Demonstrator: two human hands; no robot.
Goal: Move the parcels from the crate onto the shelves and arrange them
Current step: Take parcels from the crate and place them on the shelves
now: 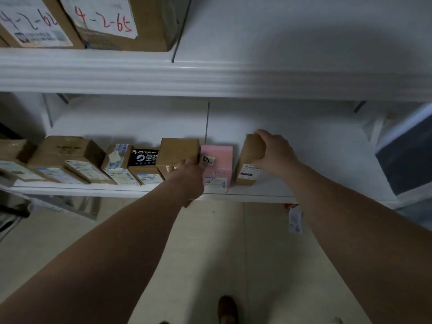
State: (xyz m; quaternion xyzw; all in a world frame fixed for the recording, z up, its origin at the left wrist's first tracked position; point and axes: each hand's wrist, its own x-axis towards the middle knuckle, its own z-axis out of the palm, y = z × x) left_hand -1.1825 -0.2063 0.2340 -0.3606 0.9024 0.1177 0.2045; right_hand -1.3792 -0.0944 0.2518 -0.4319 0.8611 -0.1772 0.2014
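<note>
The lower shelf (257, 195) ran across in front of both your hands, and the upper shelf (210, 76) above them carried large cartons (121, 24) numbered in red. Left of your left hand (189, 170), a row of parcels (70, 157) stood packed along the front edge, ending in a square brown box (177, 152) with a pink parcel (218, 160) touching it. That hand lay with fairly straight fingers against the box front, right at the seam with the pink parcel, and held nothing. Your right hand (274, 155) was curled over the top and right side of a small brown parcel (250, 155). The parcel stood upright, long axis vertical, label towards you, and appeared to rest on the shelf just beside the pink one with a narrow gap between. Closing that gap looked like a short slide left, towards your left hand. Bare board lay right of and behind your right hand; the front lip sat close below your wrist, so pulling back risked tipping the parcel off. The crate was out of view.
</note>
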